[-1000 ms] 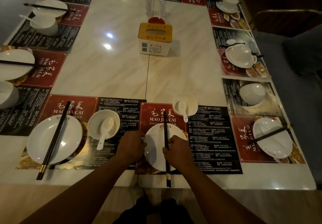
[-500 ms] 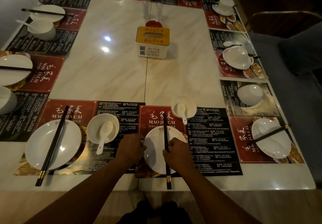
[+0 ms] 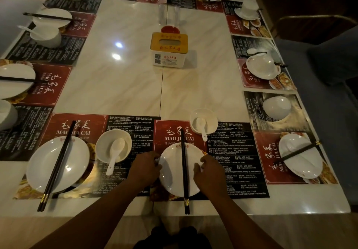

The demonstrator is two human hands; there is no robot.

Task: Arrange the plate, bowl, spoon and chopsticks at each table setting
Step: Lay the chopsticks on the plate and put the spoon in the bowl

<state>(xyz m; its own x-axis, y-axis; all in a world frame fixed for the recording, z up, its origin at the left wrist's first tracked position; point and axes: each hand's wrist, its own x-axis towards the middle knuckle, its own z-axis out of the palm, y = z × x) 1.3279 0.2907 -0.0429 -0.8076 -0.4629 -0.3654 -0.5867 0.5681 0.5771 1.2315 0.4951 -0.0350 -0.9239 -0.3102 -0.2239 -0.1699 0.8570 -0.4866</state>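
My left hand (image 3: pixel 146 168) and right hand (image 3: pixel 210 171) grip opposite rims of the plate (image 3: pixel 172 171) at the table's (image 3: pixel 120 86) near edge, fingers (image 3: pixel 155 158) curled round it; chopsticks (image 3: pixel 184 173) lie straight across it, bowl (image 3: pixel 212 118) and spoon (image 3: pixel 201 127) just beyond. I judge this setting nearly done, but on the right an overturned bowl (image 3: pixel 277 107) and skewed sticks (image 3: pixel 298 152) look unfinished.

Looking forward and steeply down from head height, wide-angle, hanging close above the plate (image 3: pixel 172 173) at the near edge and taking in most of the table (image 3: pixel 120 86) to its far side.
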